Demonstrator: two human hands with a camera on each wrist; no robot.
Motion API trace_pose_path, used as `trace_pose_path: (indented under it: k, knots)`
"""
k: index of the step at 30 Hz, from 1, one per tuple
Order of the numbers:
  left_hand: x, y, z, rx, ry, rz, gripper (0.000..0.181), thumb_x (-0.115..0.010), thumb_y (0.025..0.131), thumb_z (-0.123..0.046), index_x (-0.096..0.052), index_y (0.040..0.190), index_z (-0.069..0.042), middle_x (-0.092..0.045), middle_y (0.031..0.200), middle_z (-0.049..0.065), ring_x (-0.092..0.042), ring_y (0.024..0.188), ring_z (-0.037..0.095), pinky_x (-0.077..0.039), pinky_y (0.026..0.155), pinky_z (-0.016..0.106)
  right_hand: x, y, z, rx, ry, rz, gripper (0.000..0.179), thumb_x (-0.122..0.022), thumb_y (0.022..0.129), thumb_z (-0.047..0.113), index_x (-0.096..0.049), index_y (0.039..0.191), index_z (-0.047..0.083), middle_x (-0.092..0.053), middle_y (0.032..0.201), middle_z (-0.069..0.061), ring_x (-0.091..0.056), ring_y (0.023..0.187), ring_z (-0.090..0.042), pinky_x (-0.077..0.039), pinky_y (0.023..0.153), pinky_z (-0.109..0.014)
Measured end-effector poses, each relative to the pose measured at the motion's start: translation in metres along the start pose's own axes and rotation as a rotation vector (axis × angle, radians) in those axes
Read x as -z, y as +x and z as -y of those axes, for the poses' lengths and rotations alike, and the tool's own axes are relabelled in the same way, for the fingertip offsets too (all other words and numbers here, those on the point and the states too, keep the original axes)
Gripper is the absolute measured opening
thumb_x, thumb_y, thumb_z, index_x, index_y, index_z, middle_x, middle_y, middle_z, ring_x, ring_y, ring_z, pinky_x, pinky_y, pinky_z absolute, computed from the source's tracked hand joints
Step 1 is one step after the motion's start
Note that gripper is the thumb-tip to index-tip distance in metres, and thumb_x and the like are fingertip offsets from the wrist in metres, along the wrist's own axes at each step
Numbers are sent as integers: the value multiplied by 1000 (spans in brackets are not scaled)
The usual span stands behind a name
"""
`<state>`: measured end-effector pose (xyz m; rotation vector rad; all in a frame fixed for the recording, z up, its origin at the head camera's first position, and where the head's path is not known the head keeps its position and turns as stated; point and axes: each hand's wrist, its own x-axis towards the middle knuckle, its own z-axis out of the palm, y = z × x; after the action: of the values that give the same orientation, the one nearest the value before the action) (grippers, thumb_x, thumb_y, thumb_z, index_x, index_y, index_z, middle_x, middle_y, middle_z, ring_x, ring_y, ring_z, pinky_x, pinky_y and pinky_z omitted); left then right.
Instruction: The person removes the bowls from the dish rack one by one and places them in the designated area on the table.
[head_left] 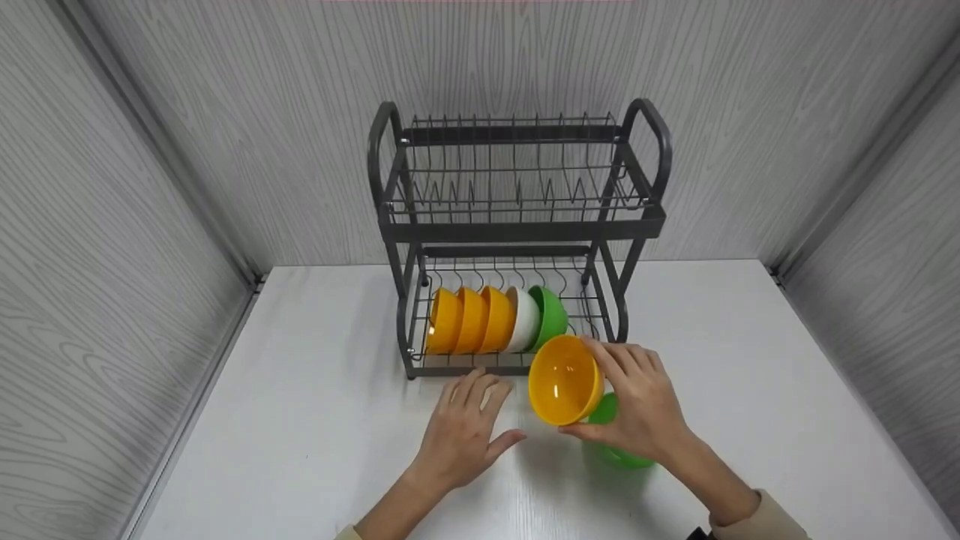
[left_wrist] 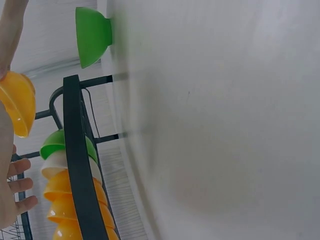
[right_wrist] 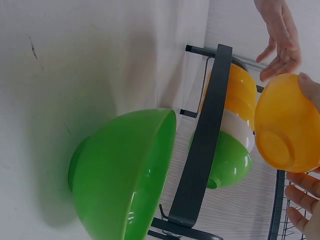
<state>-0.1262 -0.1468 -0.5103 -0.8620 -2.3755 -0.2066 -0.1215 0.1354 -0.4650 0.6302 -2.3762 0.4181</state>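
My right hand pinches an orange bowl by its edge, thumb below and fingers above. The bowl is tilted, its inside facing left and up, and it is held in the air in front of the dish rack. Left of it, my left hand hovers with relaxed, spread fingers and holds nothing. A green bowl stands upright on the table, partly hidden beneath my right hand in the head view. On the rack's lower tier, three orange bowls, a white bowl and a green bowl stand on edge in a row.
The dark metal rack's upper tier carries wire slots and a curved handle at each side. Right of the racked green bowl, bare wires show on the lower tier. Grey wood-grain panels enclose the white table at back and sides.
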Motion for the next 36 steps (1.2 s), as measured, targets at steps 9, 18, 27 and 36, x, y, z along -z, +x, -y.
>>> trace_pose_path:
  k: [9,18,27,36]
  knots:
    - [-6,2,-7,-51,7,34,63,-50,101,-66,-59,143,-20,-64,136,2,-58,132,23,-54,109,41,-4,-4,7,-16,17,19,116,-89,58,77,-56,149,13,-71,124,-8,-61,113,-27,-54,97,-51]
    - [-8,5,-11,-56,-12,59,56,-46,104,-63,-62,139,-22,-64,137,2,-60,132,22,-54,111,41,-6,-7,11,-14,35,18,114,-86,61,79,-56,149,14,-71,125,-6,-60,112,-24,-53,96,-49]
    - [-11,4,-13,-71,-20,52,52,-48,102,-63,-64,130,-22,-66,132,2,-63,129,21,-55,109,38,-7,-7,13,-12,60,20,115,-89,58,76,-56,150,15,-70,126,-5,-59,114,-23,-53,96,-48]
    - [-12,4,-12,-88,-51,5,44,-53,100,-62,-70,117,-24,-68,128,1,-64,125,20,-57,105,35,-7,-9,15,-44,99,44,113,-87,62,77,-55,151,15,-70,129,-4,-59,117,-21,-53,98,-49]
